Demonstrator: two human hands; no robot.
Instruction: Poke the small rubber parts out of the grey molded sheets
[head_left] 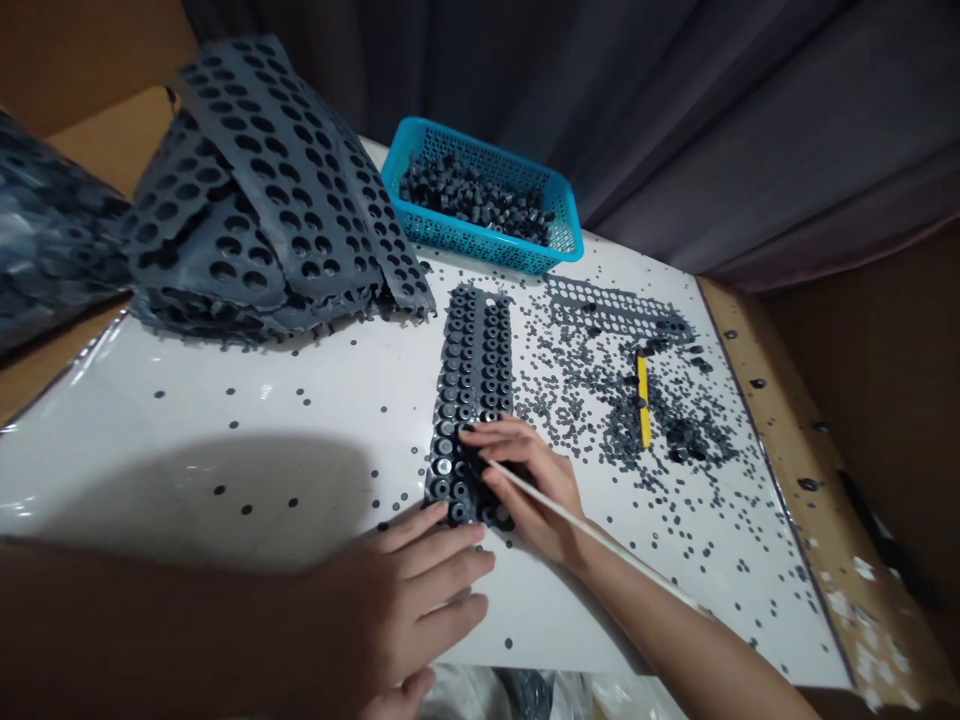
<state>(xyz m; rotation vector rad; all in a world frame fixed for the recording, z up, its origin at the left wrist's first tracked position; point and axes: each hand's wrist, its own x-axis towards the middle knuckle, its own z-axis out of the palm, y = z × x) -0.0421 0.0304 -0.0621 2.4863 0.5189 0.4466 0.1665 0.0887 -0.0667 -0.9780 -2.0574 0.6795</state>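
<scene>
My right hand (532, 490) rests on the lower end of a dark perforated rubber strip (471, 390), its studded rows full of small ringed grey pieces. That hand is shut on a thin white stick (592, 530), which runs along my forearm. My left hand (397, 590) lies flat on the white tabletop (247, 400), fingers slightly apart and holding nothing. Its fingertips are just below the strip's near end. Any contact between them is hard to tell.
A blue plastic basket (480, 195) of dark pieces stands at the back. A heap of perforated grey sheets (262, 190) sits at the back left. To the right lie a punched grey strip (615, 310), a yellow stick (643, 400) and many scattered small dark discs (592, 400).
</scene>
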